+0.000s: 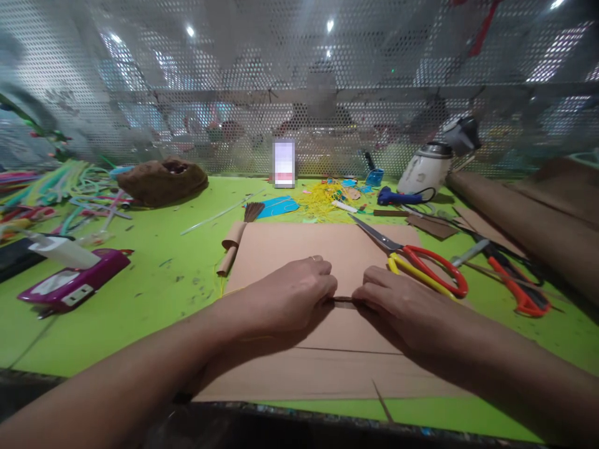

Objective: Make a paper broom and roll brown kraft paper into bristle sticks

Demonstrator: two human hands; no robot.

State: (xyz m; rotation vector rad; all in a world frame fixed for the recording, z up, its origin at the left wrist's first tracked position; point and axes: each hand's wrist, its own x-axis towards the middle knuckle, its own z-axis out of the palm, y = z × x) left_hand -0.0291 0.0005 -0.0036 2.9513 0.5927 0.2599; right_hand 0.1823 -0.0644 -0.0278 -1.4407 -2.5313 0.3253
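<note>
Both hands meet low over a sheet of brown paper (pixel 290 240) on the green table. Between them runs a thin dark brown strip (pixel 344 300), pinched at its left end by my left hand (pixel 299 290) and at its right end by my right hand (pixel 397 302). The fingers of both hands are closed, and the fingertips are partly hidden. Scissors (pixel 397 249) with red and yellow handles lie beside my right hand, blades half apart. A small rolled paper piece with brown bristles (pixel 253 213) rests at the sheet's upper left corner.
A purple power strip (pixel 75 287) with a white plug is at left, near colourful pipe cleaners (pixel 70 181). Behind are a brown pouch (pixel 163 181), yellow shreds (pixel 327 201) and a blue glue gun (pixel 400 197). Red-handled pliers-like tool (pixel 515 284) lies right.
</note>
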